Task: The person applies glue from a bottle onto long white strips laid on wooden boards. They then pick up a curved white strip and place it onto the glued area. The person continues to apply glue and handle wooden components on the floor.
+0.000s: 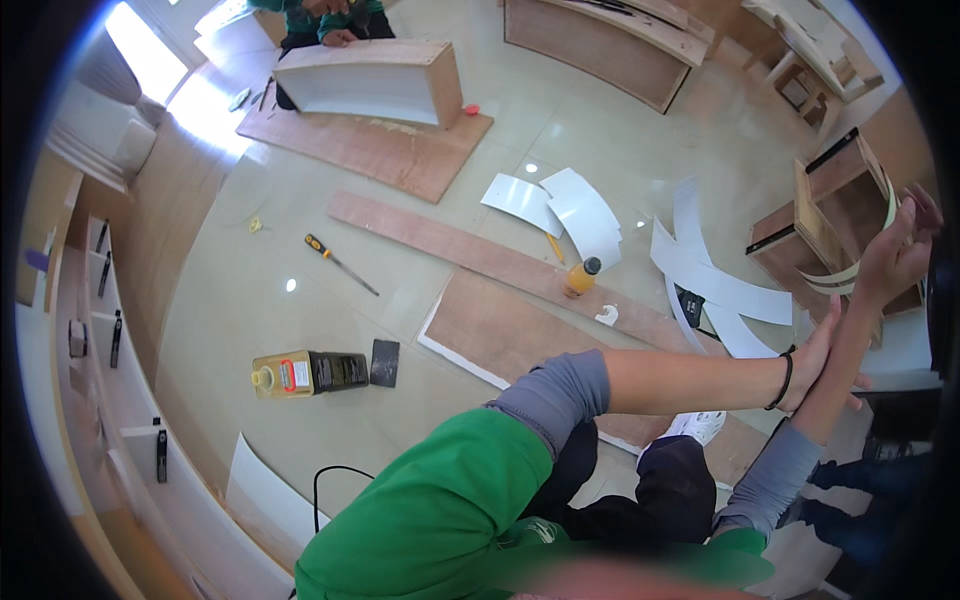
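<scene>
At the far right, my right hand [893,255] is raised with a thin, curved, pale strip [832,281] bending round its palm. Its fingers point upward and partly hide the strip. My left hand [818,352], with a black band at the wrist, lies against my right forearm. Its thumb points up and fingertips show past the arm, apart, with nothing visible in them. Beyond my hands sits an open wooden cabinet frame [822,222] with black rails.
White laminate sheets [725,285], wooden boards [480,250], a glue bottle [580,278], a screwdriver-like file [340,263], a yellow-capped can [310,373] and a dark pad [384,363] lie on the tiled floor. Another person [335,25] works at a wooden box [370,80]; shelving [125,400] lines the left.
</scene>
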Demonstrator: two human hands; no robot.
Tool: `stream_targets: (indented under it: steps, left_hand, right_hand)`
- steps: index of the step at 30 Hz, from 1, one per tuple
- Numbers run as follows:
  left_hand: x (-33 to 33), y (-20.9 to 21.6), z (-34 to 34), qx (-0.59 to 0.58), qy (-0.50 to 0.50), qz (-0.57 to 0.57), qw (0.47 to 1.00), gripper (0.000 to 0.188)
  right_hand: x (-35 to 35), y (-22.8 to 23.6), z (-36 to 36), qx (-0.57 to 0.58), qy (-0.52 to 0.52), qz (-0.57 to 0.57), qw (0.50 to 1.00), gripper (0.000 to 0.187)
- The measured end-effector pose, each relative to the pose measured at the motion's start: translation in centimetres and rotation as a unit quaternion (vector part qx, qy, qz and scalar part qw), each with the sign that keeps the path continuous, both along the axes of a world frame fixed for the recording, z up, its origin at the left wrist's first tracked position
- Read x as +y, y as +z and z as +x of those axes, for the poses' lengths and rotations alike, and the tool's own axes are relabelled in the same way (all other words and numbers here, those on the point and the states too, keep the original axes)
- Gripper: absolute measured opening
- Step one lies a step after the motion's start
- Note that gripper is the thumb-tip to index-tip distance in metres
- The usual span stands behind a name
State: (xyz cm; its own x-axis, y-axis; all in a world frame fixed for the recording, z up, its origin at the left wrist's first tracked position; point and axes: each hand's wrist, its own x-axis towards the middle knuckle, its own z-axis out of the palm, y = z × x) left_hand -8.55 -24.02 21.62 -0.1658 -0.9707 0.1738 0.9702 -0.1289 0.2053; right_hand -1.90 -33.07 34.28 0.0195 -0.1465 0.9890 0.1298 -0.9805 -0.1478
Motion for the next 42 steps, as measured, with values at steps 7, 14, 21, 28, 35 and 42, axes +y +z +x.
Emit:
stream_targets:
  steps: [7,14,21,28,35,42]
  left_hand:
    - [0.4,-1.5,0.2,0.045,-0.014,-0.044,0.998,0.087]
    - [7.0,-21.5,2.4,-0.524,-0.109,0.050,0.843,0.037]
    - [21.8,-36.3,2.8,-0.707,-0.049,0.235,0.666,0.025]
    - [21.6,-37.0,7.5,-0.805,-0.004,0.204,0.557,0.023]
    - [4.2,-29.7,6.2,-0.904,0.109,0.000,0.414,0.047]
    - [-7.3,-35.6,5.4,-0.973,0.082,-0.115,0.184,0.043]
  right_hand:
    - [-2.6,-3.4,-3.1,0.105,-0.079,-0.042,0.990,0.010]
    - [3.0,-21.9,-9.1,0.227,-0.039,0.184,0.955,0.014]
    - [-2.5,-39.8,-21.5,0.513,-0.180,0.432,0.720,0.020]
    - [-4.4,-47.5,-21.6,0.612,-0.216,0.119,0.751,0.050]
    - [-4.9,-49.7,-26.3,0.682,-0.202,0.097,0.696,0.023]
    - [1.0,-45.8,-28.4,0.674,-0.068,0.162,0.718,0.019]
